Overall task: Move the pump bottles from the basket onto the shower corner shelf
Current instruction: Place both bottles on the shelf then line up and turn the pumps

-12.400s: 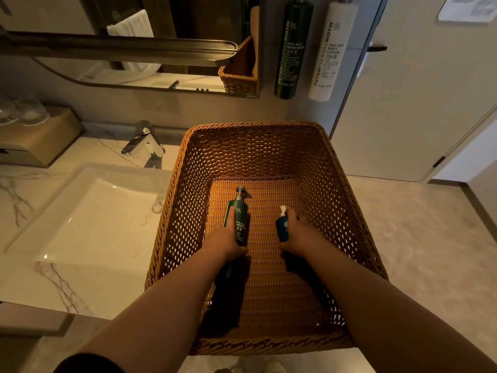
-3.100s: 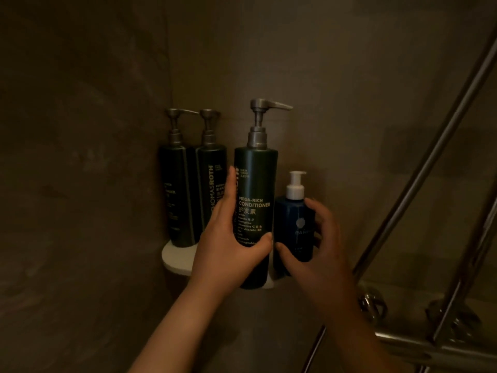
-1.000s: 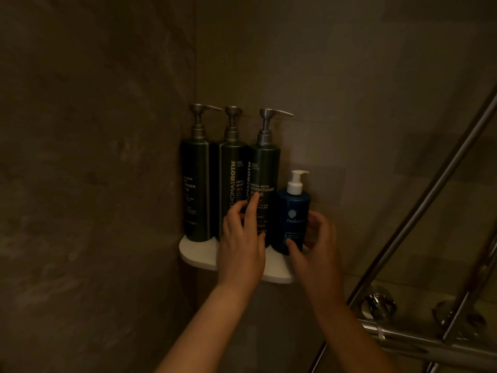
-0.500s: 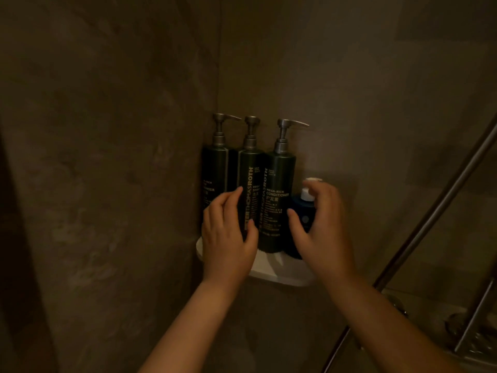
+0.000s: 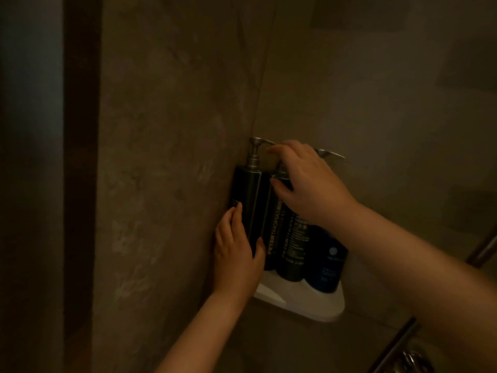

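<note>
Three tall dark green pump bottles and a short blue pump bottle [image 5: 328, 262] stand in a row on the white corner shelf [image 5: 317, 305]. My left hand [image 5: 236, 251] wraps the lower body of the leftmost green bottle [image 5: 251, 189], next to the left wall. My right hand [image 5: 309, 184] reaches over the row, thumb and fingers around the pump neck of the middle green bottle [image 5: 274, 232]. The third green bottle [image 5: 293, 254] stands free, its pump head [image 5: 329, 153] showing behind my right hand. My right forearm hides the blue bottle's pump.
Dim tiled shower walls meet at the corner behind the bottles. A metal rail [image 5: 395, 345] and valve fittings sit at the lower right, another rail [image 5: 484, 249] at the right edge. A dark door frame [image 5: 80, 157] runs down the left.
My left hand slid from the middle bottle to the leftmost one. My right hand left the blue bottle's pump and rose to the middle bottle's pump. The view swung left.
</note>
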Demonstrator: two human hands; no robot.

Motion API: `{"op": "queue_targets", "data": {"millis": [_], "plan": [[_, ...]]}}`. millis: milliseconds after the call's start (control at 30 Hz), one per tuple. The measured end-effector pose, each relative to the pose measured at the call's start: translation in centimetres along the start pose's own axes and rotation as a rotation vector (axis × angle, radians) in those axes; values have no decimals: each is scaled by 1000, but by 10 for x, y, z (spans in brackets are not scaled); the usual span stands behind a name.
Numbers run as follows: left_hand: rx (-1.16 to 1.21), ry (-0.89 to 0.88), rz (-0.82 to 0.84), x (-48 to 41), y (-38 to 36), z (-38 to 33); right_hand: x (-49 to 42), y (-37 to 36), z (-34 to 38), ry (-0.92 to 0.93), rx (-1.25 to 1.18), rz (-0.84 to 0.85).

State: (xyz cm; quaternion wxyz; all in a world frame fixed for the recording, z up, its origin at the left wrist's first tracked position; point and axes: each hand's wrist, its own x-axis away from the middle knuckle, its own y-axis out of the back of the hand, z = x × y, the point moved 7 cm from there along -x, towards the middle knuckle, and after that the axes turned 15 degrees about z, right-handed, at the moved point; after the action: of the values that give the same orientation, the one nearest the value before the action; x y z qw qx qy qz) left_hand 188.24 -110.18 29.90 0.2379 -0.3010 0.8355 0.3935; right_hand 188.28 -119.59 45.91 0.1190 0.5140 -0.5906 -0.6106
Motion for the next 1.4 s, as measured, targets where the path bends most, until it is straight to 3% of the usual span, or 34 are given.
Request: {"op": "queue_targets", "data": {"millis": [233, 600, 1400], "plan": [[22, 10, 13, 1, -10, 6, -57, 10, -23, -50, 14, 42], [33, 19, 22, 1, -15, 11, -109, -2, -29, 22, -18, 285], [8, 32, -107, 27, 8, -6, -81, 37, 2, 92, -44, 287]]}}
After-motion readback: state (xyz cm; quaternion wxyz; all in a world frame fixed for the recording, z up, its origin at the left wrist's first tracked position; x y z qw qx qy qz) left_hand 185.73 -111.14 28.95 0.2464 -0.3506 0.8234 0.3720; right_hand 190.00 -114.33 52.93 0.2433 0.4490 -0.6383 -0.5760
